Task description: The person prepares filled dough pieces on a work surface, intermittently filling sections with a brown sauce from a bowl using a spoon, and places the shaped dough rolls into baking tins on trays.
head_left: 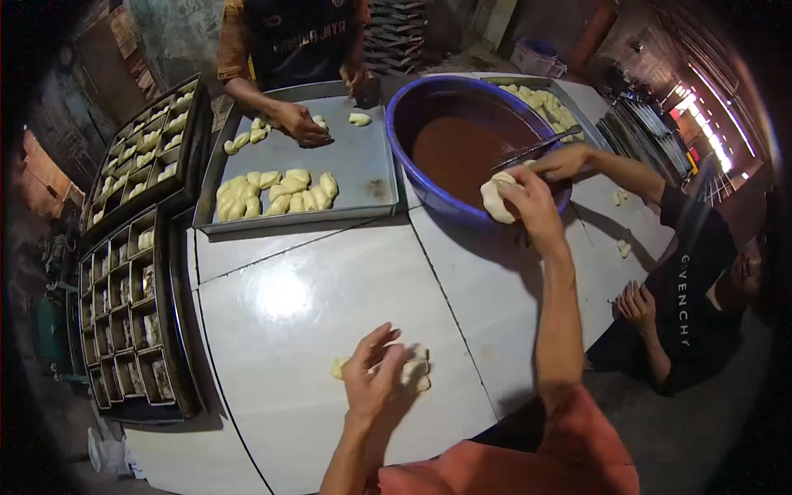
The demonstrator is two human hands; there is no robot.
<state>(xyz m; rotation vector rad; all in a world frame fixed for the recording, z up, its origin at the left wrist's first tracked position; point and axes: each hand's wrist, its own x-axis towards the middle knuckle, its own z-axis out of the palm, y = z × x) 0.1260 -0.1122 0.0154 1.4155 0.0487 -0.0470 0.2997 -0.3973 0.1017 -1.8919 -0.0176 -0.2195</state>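
Note:
My right hand point(532, 206) pinches a pale, flattened piece of dough point(497, 198) beside the near right rim of a blue basin point(437, 202). Brown paste point(462, 148) lies inside the basin, with a dark, long-handled utensil point(536, 148) across its right side. A co-worker's hand point(565, 162) reaches in from the right, close to my fingers; whether it touches the dough, I cannot tell. Lower down, my left hand point(373, 373) hovers over several small dough pieces point(419, 369) on the white tiled table point(330, 280). Its fingers are curved and apart, and partly hide the dough.
Beyond the table, another person's hand point(304, 124) works over a metal tray point(363, 165) with twisted dough pieces point(276, 194). Divided baking pans point(128, 309) line the left. A second dough tray point(540, 103) sits behind the basin. A seated person's other hand point(635, 307) rests at the right.

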